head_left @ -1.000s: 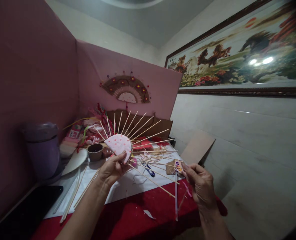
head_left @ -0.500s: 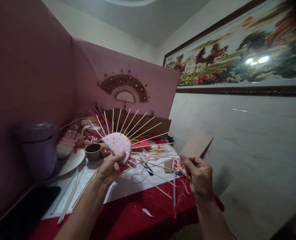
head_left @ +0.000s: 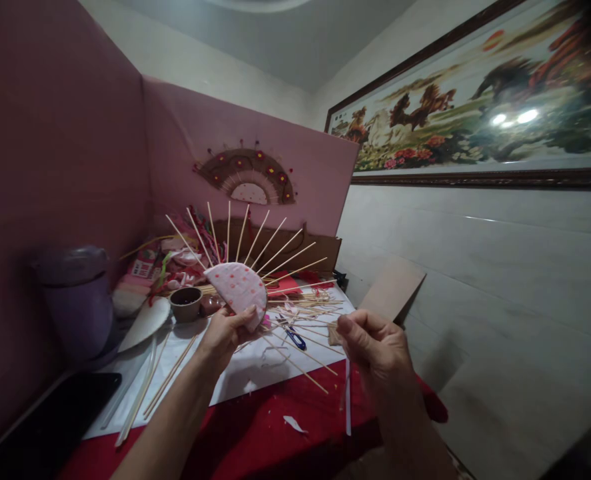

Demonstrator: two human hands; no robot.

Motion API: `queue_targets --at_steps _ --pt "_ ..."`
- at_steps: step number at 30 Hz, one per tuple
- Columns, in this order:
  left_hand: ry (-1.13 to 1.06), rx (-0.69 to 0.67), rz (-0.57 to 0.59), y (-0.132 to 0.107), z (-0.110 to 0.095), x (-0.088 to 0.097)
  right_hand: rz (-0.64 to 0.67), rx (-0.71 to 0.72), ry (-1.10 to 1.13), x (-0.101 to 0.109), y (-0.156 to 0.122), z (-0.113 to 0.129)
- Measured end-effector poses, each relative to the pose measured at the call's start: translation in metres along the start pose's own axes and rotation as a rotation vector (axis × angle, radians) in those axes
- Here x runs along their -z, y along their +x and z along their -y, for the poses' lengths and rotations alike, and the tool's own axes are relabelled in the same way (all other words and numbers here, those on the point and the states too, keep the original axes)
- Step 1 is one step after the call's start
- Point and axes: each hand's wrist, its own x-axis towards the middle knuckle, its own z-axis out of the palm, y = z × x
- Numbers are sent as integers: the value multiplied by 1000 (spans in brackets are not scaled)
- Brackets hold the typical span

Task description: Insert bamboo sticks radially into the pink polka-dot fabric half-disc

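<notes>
My left hand (head_left: 224,335) is closed on a pink spotted half-disc (head_left: 238,285) from which several thin wooden skewers (head_left: 280,250) fan out above the table. My right hand (head_left: 372,347) is to the right of it, fingers curled shut around a small piece with a white strip (head_left: 348,400) hanging below; the piece itself is hidden behind the fingers. The hands are apart, with the lowest skewers reaching toward my right hand.
A red cloth (head_left: 275,433) and white sheet (head_left: 255,367) cover the table, with loose skewers, blue-handled scissors (head_left: 293,337), a small brown bowl (head_left: 186,303), a white plate (head_left: 145,320), a purple container (head_left: 78,300) and a black phone (head_left: 50,423). A finished fan (head_left: 248,177) hangs on the pink board.
My right hand moved left toward the fan and turned, hiding the patterned piece it held. My left hand tilted the fan slightly upward.
</notes>
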Motion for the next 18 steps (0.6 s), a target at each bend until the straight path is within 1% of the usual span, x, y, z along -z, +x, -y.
queue_targets --at_steps 4,8,14,18 --pt "24 16 0 2 3 2 120 -75 21 -14 -10 9" --pt "79 47 24 2 3 2 246 -142 114 -21 -9 11" --pt "125 81 72 -2 4 -3 393 -267 347 -39 14 5" --pt "77 82 118 -1 9 -2 475 -304 404 -52 30 0"
